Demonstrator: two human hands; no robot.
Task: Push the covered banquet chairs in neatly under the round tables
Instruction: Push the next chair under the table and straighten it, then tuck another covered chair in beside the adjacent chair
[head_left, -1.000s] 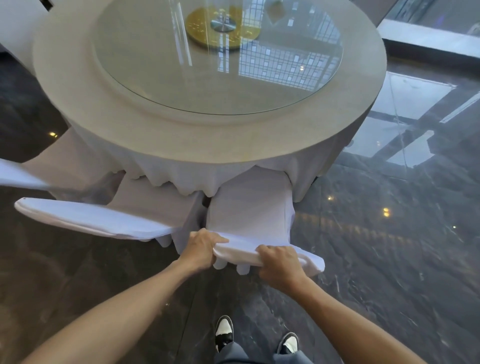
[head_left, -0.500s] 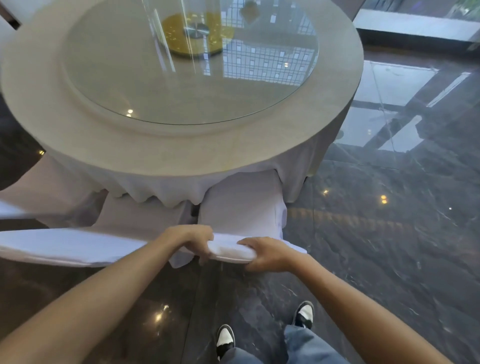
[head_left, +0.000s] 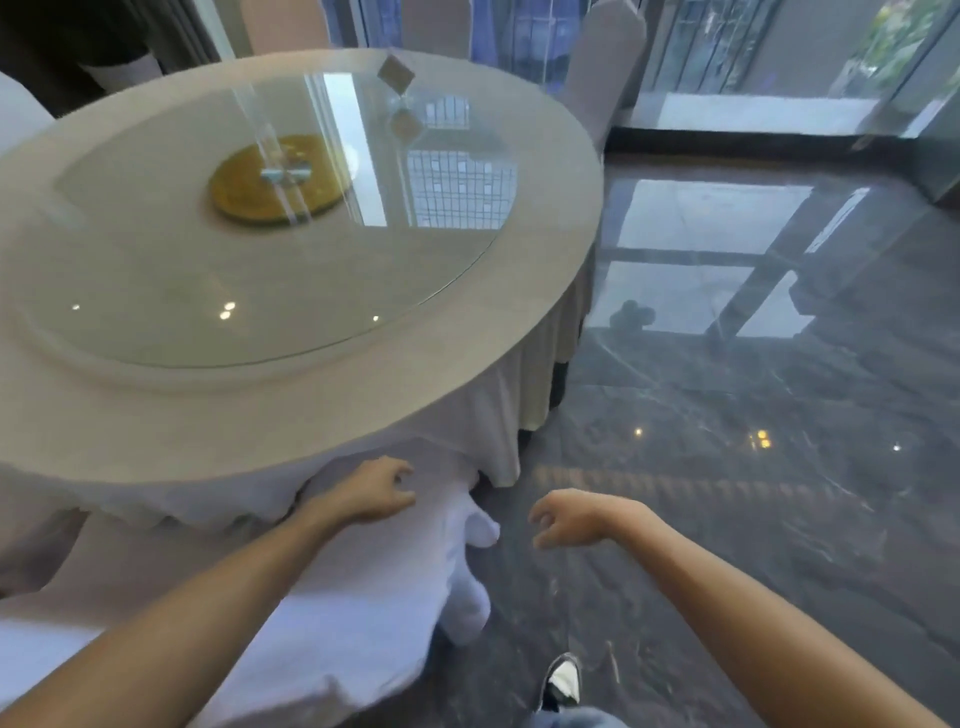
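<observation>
A round table (head_left: 457, 395) with a beige cloth and a glass turntable (head_left: 260, 249) fills the upper left. A white-covered banquet chair (head_left: 363, 587) stands tucked under the table's near edge, its seat hidden beneath the hanging cloth. My left hand (head_left: 374, 491) hovers over the chair's top with fingers loosely curled, holding nothing. My right hand (head_left: 569, 517) hangs in the air to the right of the chair, over the dark floor, fingers apart and empty.
Another white-covered chair (head_left: 602, 67) stands at the far side of the table, near the glass wall. Glossy dark marble floor (head_left: 753, 467) spreads to the right. My shoe (head_left: 563, 680) shows at the bottom. A gold disc (head_left: 280, 184) sits under the glass at the table's centre.
Both hands have let go of the chair's back and lifted off it. The view has swung up and to the right, and I have stepped right along the table.
</observation>
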